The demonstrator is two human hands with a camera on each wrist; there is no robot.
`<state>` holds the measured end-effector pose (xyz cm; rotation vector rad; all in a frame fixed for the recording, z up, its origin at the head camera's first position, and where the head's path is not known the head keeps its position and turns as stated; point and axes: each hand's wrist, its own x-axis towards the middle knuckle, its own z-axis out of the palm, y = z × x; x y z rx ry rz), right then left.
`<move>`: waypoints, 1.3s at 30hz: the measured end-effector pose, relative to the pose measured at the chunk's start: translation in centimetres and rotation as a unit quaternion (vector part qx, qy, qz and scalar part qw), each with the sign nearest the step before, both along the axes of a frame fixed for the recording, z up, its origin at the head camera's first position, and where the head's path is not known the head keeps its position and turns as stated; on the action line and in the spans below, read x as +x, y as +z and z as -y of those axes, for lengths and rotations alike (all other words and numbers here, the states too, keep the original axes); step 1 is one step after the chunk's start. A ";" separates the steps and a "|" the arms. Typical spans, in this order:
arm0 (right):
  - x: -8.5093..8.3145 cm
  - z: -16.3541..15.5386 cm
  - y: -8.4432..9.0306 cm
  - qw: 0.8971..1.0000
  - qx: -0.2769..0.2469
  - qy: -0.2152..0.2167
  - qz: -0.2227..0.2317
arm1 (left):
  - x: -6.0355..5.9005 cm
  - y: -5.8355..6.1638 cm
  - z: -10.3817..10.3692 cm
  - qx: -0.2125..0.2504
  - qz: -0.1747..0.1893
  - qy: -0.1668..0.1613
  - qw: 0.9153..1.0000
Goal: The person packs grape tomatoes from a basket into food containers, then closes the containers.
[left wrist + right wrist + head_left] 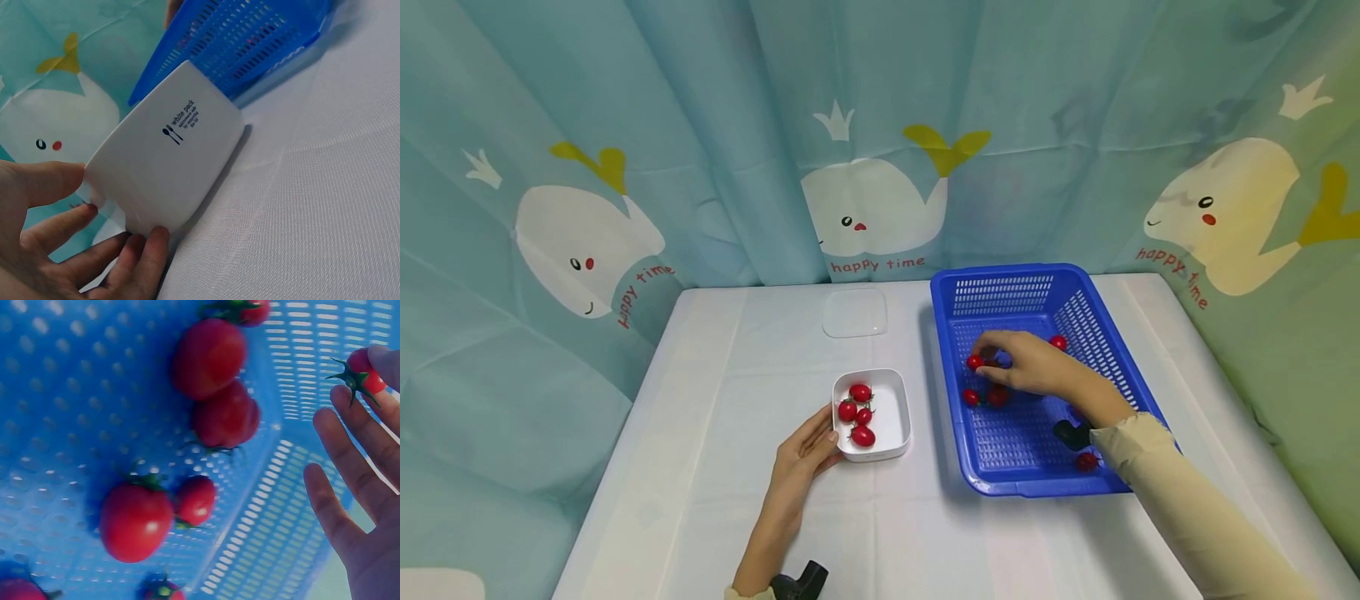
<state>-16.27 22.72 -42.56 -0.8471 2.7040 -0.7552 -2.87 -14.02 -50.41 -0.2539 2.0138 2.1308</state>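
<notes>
Clear lid (854, 313) behind white box (891, 412), beside blue basket (1105, 342).

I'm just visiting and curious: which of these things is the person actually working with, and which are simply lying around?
In use:
- small red cherry tomatoes
- blue slotted plastic basket
- white square plastic dish, steadied by the left hand
- right hand, pinching one tomato

Lying about:
- clear plastic lid
- white tablecloth
- whale-print curtain
</notes>
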 end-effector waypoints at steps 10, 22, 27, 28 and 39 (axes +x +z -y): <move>1.0 0.9 1.9 0.999 -0.018 -0.008 -0.029 | -0.1 0.1 0.0 -0.005 0.000 0.001 1.000; 2.6 3.1 3.6 0.998 -0.045 -0.010 -0.037 | -0.1 -0.1 0.1 -0.004 -0.003 -0.001 1.000; 3.2 4.0 4.2 0.998 -0.047 -0.008 -0.040 | 0.0 -0.1 0.1 -0.004 -0.003 -0.002 1.000; 3.3 4.2 4.4 0.998 -0.045 -0.009 -0.040 | 0.0 -0.1 0.1 -0.003 -0.004 -0.002 1.000; 4.4 6.3 6.0 0.998 -0.042 -0.012 -0.048 | 0.0 -0.1 0.0 -0.001 -0.003 -0.004 1.000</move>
